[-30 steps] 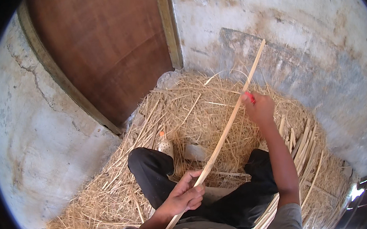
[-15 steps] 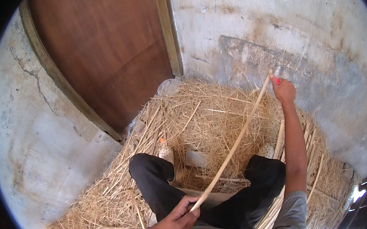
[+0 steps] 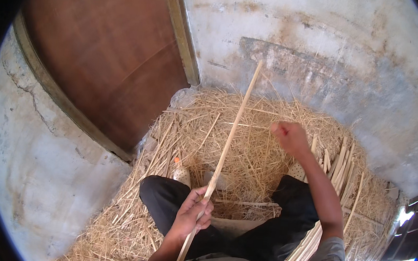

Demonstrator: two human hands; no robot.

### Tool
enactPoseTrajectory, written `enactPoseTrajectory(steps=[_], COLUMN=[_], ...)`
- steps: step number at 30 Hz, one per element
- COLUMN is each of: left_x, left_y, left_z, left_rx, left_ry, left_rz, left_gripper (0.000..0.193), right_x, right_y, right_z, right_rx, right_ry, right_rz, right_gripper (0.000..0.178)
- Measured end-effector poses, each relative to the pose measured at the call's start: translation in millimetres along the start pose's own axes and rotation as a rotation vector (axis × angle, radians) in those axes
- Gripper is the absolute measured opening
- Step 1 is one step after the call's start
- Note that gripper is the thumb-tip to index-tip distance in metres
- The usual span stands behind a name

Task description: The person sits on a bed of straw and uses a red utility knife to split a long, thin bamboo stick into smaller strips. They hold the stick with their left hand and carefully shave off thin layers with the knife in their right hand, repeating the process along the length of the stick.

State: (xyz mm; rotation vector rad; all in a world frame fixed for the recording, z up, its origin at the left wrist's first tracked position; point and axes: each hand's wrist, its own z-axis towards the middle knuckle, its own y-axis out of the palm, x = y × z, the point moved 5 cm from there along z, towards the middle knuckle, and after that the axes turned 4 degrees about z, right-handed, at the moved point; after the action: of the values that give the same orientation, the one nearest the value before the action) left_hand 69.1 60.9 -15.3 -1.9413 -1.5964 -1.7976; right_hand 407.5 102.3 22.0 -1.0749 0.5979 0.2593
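My left hand [image 3: 191,214] is closed around the lower part of a long, pale bamboo strip [image 3: 230,137]. The strip slants upward from my lap, and its far tip appears in front of the wall. To its right, my right hand [image 3: 293,139] is held as a fist above the straw, apart from the strip. A bit of a small red object [image 3: 284,131] shows between its fingers; the rest of that object is hidden, so its kind is unclear.
Straw and shavings [image 3: 251,159] cover the floor around my light clogs [image 3: 181,175]. More split strips [image 3: 341,164] lie in a bundle at my right. A pale block [image 3: 220,180] sits between my feet. A brown door [image 3: 110,67] and a stained wall [image 3: 316,45] stand ahead.
My right hand has come off the strip's far end and moved nearer and left. My left hand has risen slightly leftward, and the strip stands steeper, its tip farther left.
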Motion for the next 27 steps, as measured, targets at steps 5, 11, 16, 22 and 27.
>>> enactPoseTrajectory(steps=[5,11,16,22,27], left_x=[7.0,3.4,8.7,-2.4,-6.6], left_y=[19.9,26.5,25.3,36.1,32.8], left_z=[5.2,-3.4,-4.5,-23.8,-26.3], left_rx=[-0.066,-0.097,-0.085,-0.067,-0.083], left_ry=[0.004,0.014,0.027,-0.031,-0.009], left_rz=[-0.045,-0.023,0.001,-0.002,0.140], left_gripper=[0.032,0.033,0.032,0.033,0.032], right_x=[-74.9,-64.5,-87.4,-21.9,-16.9], right_y=[34.4,24.5,37.6,14.3,25.3], right_z=[-38.5,-12.4,-31.7,29.7,8.4], right_rx=[-0.190,0.051,0.037,0.092,0.003], right_ry=[-0.382,-0.344,-0.455,0.098,-0.079], right_rz=[-0.105,-0.151,-0.101,-0.130,-0.234], right_gripper=[0.058,0.060,0.059,0.056,0.055])
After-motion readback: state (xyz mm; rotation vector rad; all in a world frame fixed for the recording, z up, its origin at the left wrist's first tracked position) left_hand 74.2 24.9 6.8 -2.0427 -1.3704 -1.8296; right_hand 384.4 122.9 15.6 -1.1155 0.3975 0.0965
